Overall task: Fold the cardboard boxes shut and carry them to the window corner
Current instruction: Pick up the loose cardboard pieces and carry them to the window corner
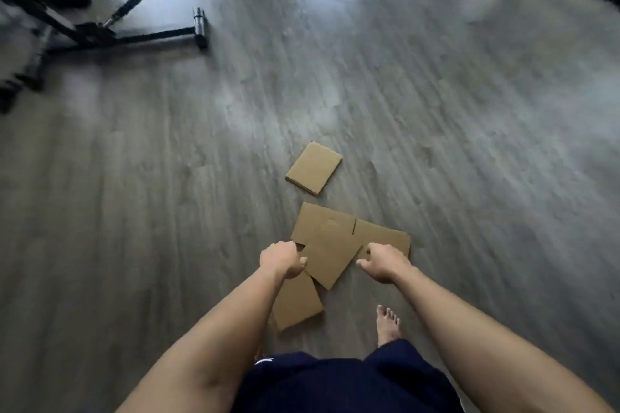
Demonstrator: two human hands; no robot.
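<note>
My left hand [281,259] and right hand [385,261], fingers curled, hang over the flat cardboard [330,245] on the floor [134,211]; grip indeterminate; it lies directly ahead, both hands equally near.

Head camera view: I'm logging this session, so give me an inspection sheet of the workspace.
Surface: grey wood-look floor, glare patches.
Job's things: small folded box lying apart; flat unfolded cardboard under the hands; another folded box nearer the person.
Clutter: nothing seen.
Hands: left hand with fingers curled at the cardboard's edge; right hand curled above it; grip unclear through blur.
Cables: nothing seen.
Surroundings: black weight bench far left; bare foot on floor.
</note>
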